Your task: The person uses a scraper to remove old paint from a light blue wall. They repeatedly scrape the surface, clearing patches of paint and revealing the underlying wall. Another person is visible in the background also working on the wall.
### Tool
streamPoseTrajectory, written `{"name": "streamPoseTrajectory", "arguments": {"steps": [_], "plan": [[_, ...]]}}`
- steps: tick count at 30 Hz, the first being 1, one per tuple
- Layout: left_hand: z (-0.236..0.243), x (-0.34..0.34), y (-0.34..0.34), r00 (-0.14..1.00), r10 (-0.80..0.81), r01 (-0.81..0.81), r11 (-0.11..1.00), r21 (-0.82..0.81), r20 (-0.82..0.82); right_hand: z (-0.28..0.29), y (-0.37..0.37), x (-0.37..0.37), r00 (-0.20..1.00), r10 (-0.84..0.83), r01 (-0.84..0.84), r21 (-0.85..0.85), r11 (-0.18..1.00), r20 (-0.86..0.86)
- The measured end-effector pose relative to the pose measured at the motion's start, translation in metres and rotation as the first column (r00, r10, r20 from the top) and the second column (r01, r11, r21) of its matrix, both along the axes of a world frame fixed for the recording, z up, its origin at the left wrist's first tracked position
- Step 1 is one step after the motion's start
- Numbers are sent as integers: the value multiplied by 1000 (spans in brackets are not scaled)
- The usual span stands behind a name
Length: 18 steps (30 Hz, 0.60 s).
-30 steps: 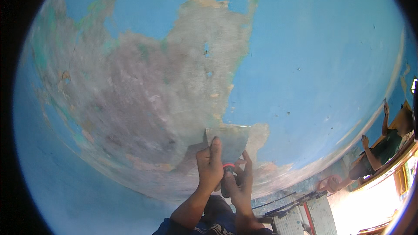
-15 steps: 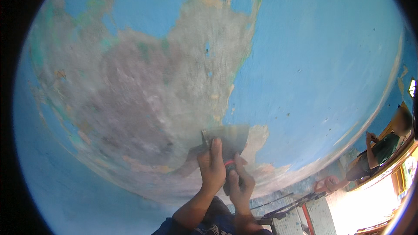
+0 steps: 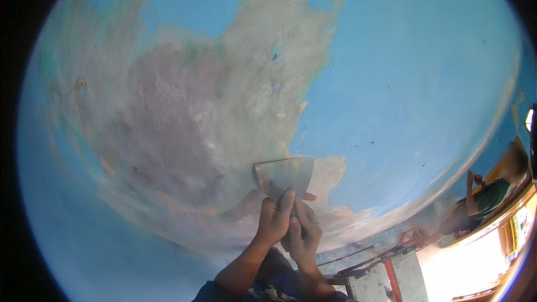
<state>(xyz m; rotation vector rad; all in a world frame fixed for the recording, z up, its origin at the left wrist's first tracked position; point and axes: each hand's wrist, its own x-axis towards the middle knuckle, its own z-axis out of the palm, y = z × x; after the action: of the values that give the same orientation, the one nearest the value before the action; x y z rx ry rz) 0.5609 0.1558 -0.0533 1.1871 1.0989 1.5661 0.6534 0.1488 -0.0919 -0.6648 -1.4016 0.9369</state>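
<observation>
A wide metal scraper point(image 3: 284, 174) lies with its blade against the blue-painted wall point(image 3: 403, 67), its edge at the border of a large grey bare patch point(image 3: 263, 95). My left hand point(image 3: 274, 221) is closed around the lower blade and the top of the handle, its thumb pointing up. Just to the right, my right hand point(image 3: 305, 235) wraps the handle, which is mostly hidden by my fingers. Ragged blue paint edges run above the blade, and a small pale stripped area point(image 3: 330, 174) is beside it on the right.
At the far right, a person in a dark green shirt point(image 3: 492, 198) is by a curved ledge and a bright opening point(image 3: 461, 268). Below right are worn grey boards point(image 3: 411, 274) with a red strip point(image 3: 393, 279) and dark bars point(image 3: 369, 263). Small holes pit the wall.
The scraper, blurred before, now shows sharply, a little further left. My left hand has slid from the blade's left side down toward the handle, nearer my right hand.
</observation>
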Motion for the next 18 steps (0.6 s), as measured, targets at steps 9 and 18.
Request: {"name": "streamPoseTrajectory", "arguments": {"steps": [9,18], "plan": [[5,0,-9,994,83,-89,992,-90,-70,8,-6,-4,998,50,-54,-91,994,-38],[8,7,-6,995,89,-90,996,-26,-39,8,-1,3,1000,12,-13,-42,999,-7]]}}
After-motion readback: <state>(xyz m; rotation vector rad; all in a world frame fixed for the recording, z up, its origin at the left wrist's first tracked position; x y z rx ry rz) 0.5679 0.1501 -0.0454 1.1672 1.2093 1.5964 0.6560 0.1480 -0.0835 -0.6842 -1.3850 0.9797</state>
